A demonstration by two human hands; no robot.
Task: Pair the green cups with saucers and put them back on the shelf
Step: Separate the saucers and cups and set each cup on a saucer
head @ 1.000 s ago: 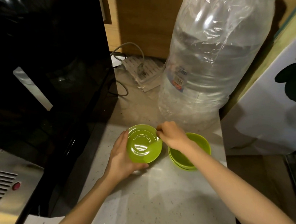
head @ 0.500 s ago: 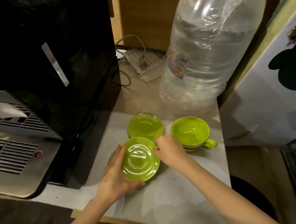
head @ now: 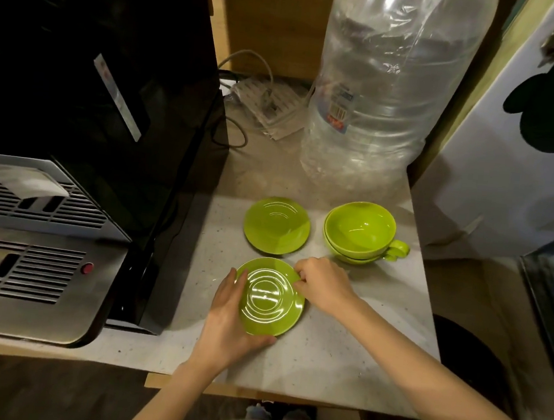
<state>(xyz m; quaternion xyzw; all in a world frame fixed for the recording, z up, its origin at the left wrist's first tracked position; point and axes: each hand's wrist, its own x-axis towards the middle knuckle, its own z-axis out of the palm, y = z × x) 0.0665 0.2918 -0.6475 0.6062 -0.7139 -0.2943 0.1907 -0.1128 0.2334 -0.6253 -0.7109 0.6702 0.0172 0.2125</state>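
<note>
Both hands on the near green saucer, which sits on the speckled pale counter toward its near edge. Left hand cups the saucer's left and near rim, fingers laid along the left edge, thumb curled under the near side. Right hand pinches the saucer's far-right rim between thumb and fingertips. Can't tell whether the saucer is lifted or flat on the counter. Second green saucer lies flat just beyond it, apart from it, untouched. To the right of that saucer, two green cups nested one in the other, handles pointing right, no saucer under them. Big clear plastic water bottle stands at the far side of the counter behind the cups. Black appliance with a metal grille tray fills the left. White power strip with cables at the far back between appliance and bottle. White panel on the right.
</note>
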